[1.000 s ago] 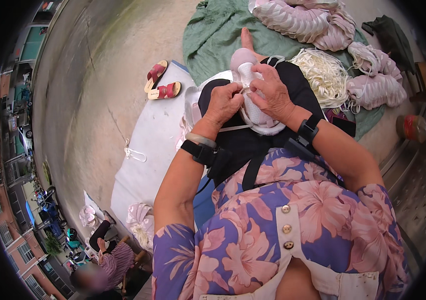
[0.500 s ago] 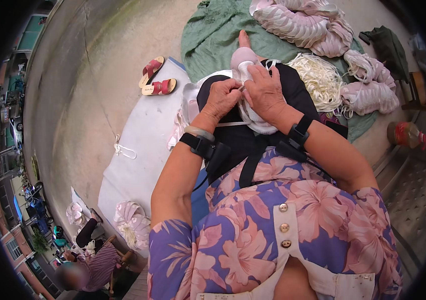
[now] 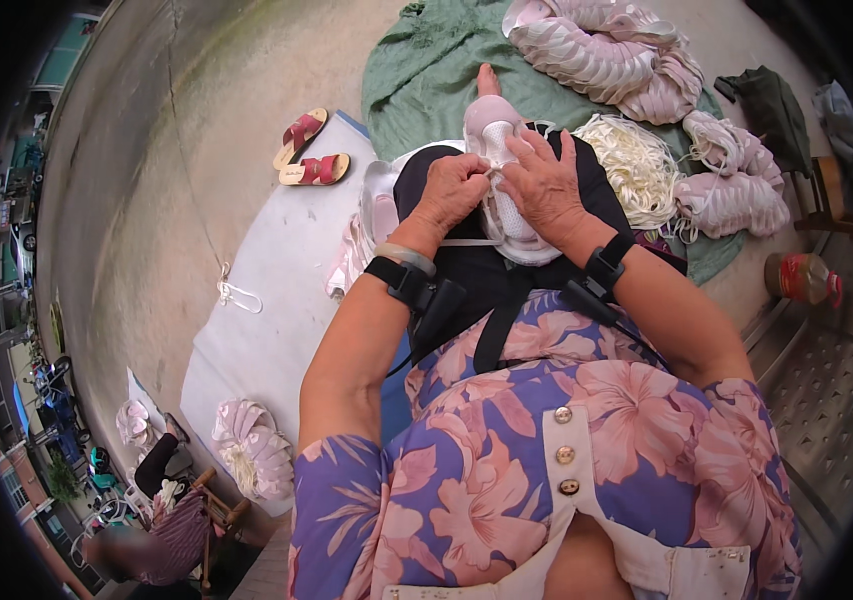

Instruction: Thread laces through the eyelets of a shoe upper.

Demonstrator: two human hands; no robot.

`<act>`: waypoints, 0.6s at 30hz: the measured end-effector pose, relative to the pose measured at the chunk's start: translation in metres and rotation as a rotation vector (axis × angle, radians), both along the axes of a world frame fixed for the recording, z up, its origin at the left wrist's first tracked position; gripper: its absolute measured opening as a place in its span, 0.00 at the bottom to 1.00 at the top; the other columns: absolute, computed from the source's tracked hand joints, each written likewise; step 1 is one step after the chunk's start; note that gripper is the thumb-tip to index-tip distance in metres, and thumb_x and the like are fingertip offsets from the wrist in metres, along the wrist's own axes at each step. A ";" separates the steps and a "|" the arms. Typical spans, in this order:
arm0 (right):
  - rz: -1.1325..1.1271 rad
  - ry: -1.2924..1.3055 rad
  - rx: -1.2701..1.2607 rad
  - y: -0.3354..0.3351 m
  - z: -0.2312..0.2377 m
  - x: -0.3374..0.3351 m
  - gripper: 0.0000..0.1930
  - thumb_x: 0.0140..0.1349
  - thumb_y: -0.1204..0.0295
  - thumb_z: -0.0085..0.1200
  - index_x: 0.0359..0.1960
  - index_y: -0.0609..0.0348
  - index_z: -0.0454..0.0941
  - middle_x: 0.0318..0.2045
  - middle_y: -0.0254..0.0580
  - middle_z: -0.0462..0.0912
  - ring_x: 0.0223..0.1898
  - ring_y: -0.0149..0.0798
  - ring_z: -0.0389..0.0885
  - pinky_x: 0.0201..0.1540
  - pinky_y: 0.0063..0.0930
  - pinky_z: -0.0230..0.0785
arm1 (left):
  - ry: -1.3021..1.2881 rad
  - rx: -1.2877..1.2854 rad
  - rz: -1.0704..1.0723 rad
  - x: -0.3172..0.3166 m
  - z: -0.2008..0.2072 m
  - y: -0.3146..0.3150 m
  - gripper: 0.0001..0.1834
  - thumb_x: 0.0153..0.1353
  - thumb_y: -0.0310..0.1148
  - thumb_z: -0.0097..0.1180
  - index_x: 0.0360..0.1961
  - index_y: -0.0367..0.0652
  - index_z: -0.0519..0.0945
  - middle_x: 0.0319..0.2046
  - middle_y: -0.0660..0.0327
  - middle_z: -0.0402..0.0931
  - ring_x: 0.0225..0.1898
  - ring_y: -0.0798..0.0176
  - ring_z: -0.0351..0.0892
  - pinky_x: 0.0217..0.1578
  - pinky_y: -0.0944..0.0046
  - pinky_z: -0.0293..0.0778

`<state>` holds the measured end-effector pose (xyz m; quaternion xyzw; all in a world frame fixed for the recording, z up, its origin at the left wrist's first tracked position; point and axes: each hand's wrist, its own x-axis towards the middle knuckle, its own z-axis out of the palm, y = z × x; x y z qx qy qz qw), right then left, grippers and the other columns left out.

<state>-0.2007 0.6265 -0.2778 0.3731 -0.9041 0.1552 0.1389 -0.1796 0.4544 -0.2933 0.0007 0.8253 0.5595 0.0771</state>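
A white and pink shoe upper (image 3: 512, 218) lies across my dark-trousered lap, its pink toe end pointing away from me. My left hand (image 3: 450, 192) is closed in a pinch on a white shoelace at the upper's middle opening; the fingertips partly hide the lace. From the right, my right hand (image 3: 547, 188) grips the upper, thumb and forefinger close to the left fingertips, the other fingers raised and spread. A loose length of shoelace (image 3: 472, 242) trails left from the upper over my lap. More pink and white uppers (image 3: 349, 262) lie beside my left thigh.
A heap of cream laces (image 3: 629, 170) and stacked uppers (image 3: 732, 195) rest to the right on green cloth (image 3: 427, 75), with a longer stack (image 3: 617, 60) beyond. Red sandals (image 3: 314, 170) stand at left by a pale sheet (image 3: 257, 350). A bottle (image 3: 797, 278) is at right; another person (image 3: 182, 540) sits lower left.
My right hand has shifted slightly, its fingers spreading higher, and more of the upper's toe end shows. The left hand keeps its pinch. My view has tilted a little.
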 end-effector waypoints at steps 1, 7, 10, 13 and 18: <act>0.004 0.019 -0.011 -0.001 -0.002 0.000 0.10 0.46 0.67 0.60 0.30 0.53 0.76 0.50 0.41 0.71 0.56 0.43 0.64 0.57 0.60 0.46 | -0.001 0.017 0.011 0.000 0.000 0.001 0.11 0.47 0.27 0.49 0.31 0.35 0.80 0.22 0.65 0.75 0.25 0.74 0.72 0.28 0.73 0.69; -0.074 -0.060 -0.038 -0.011 -0.005 -0.004 0.06 0.47 0.70 0.56 0.27 0.55 0.76 0.48 0.46 0.71 0.57 0.46 0.63 0.57 0.60 0.45 | 0.085 -0.037 0.098 0.004 -0.005 0.008 0.11 0.47 0.27 0.49 0.31 0.34 0.78 0.21 0.63 0.76 0.23 0.72 0.73 0.27 0.69 0.70; -0.010 0.002 -0.070 -0.006 -0.002 -0.001 0.04 0.47 0.71 0.53 0.24 0.56 0.74 0.48 0.46 0.71 0.56 0.47 0.64 0.58 0.59 0.45 | 0.161 -0.154 0.152 0.006 -0.003 0.013 0.13 0.46 0.27 0.49 0.35 0.35 0.76 0.20 0.59 0.76 0.22 0.67 0.75 0.27 0.66 0.71; 0.107 -0.116 -0.135 0.027 0.013 0.016 0.04 0.47 0.71 0.52 0.22 0.56 0.73 0.48 0.47 0.71 0.55 0.47 0.65 0.58 0.61 0.44 | 0.190 -0.252 0.168 0.008 0.002 0.017 0.18 0.45 0.27 0.48 0.42 0.40 0.73 0.21 0.51 0.76 0.26 0.53 0.76 0.31 0.57 0.71; -0.041 -0.467 -0.193 0.182 0.013 0.035 0.08 0.48 0.74 0.53 0.19 0.60 0.66 0.45 0.47 0.74 0.45 0.48 0.71 0.54 0.47 0.55 | 0.163 -0.349 0.072 0.010 0.022 0.017 0.22 0.45 0.29 0.45 0.46 0.44 0.71 0.25 0.45 0.76 0.32 0.43 0.77 0.37 0.47 0.70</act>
